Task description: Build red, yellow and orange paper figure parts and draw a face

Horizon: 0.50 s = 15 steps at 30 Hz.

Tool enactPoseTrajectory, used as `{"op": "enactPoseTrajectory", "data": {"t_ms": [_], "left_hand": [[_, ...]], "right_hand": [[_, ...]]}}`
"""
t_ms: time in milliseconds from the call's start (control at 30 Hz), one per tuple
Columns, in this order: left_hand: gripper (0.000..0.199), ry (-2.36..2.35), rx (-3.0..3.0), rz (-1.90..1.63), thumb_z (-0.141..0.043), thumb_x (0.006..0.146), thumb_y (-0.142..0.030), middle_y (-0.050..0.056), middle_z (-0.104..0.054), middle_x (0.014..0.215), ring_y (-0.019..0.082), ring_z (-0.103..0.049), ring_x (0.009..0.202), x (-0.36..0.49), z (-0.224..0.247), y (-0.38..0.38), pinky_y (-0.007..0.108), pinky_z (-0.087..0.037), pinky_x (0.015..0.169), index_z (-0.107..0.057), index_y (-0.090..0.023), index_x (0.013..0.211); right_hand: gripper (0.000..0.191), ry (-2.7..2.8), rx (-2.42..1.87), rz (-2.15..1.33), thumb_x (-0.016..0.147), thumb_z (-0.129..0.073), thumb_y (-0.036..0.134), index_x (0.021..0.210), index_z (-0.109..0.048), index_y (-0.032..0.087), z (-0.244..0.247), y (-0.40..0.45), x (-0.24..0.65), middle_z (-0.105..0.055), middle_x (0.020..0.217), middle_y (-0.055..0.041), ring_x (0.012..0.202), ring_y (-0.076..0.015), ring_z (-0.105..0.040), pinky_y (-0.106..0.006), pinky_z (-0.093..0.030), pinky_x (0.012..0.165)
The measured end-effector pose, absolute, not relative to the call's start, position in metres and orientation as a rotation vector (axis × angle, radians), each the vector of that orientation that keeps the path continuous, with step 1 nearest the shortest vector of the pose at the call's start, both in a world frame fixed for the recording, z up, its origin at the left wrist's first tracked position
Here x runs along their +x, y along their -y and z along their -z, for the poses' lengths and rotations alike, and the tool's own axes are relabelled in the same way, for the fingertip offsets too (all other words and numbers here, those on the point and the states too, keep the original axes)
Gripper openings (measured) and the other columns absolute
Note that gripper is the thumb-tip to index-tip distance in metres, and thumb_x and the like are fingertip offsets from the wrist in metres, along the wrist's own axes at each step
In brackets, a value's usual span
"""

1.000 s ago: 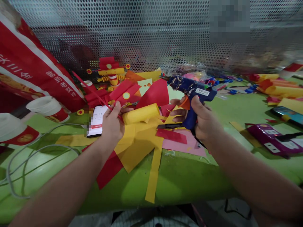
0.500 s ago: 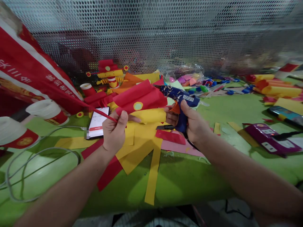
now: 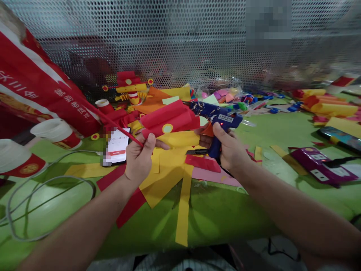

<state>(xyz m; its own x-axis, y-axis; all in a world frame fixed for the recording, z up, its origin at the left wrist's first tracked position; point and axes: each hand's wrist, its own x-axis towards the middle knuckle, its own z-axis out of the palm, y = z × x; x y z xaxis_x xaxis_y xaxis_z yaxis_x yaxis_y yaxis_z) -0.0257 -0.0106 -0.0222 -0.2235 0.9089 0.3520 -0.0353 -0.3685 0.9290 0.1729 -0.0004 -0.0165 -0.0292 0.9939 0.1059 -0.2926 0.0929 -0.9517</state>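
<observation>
A thin red strip is pinched between the thumb and fingers of the left hand, slanted up past the phone. The glue gun is gripped in the right hand, its nozzle held near red paper. Yellow sheets are spread on the green table.

**Support Surface: Green Table**

On it we locate two paper cups at left, a lit phone right of them, yellow paper and pink paper near the front edge, and a purple power strip at right.
</observation>
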Motion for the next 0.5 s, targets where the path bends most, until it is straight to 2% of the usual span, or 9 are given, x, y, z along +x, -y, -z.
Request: {"op": "enactPoseTrajectory", "data": {"t_ms": [167,300,500], "left_hand": [[0.02,-0.983,1.231,-1.75,-0.061,0.075,-0.043,-0.003,-0.067,0.06,0.019,-0.068,0.069,-0.022,0.019,0.003,0.032,-0.051,0.069,-0.059,-0.024,0.068],[0.015,-0.908,1.092,-1.698,-0.064,0.073,-0.038,-0.003,-0.067,0.065,0.017,-0.068,0.07,-0.023,0.015,-0.002,0.031,-0.052,0.067,-0.06,-0.023,0.072],[0.016,-0.91,1.094,-1.69,-0.067,0.07,-0.036,-0.002,-0.066,0.062,0.017,-0.067,0.068,-0.024,0.015,-0.004,0.031,-0.054,0.068,-0.062,-0.021,0.069]], "right_hand": [[0.038,1.048,-0.93,-1.25,0.063,-0.067,0.056,0.075,-0.059,0.021,0.016,-0.001,0.172,-0.07,0.077,-0.0055,0.075,-0.0221,-0.067,-0.035,-0.057,0.061],[0.04,1.055,-0.934,-1.247,0.061,-0.068,0.058,0.072,-0.059,0.02,0.016,-0.004,0.175,-0.07,0.076,-0.0061,0.072,-0.0216,-0.067,-0.034,-0.057,0.062],[0.041,1.051,-0.926,-1.246,0.059,-0.069,0.057,0.069,-0.06,0.019,0.018,-0.008,0.176,-0.068,0.07,-0.0044,0.065,-0.0191,-0.066,-0.032,-0.055,0.057]]}}
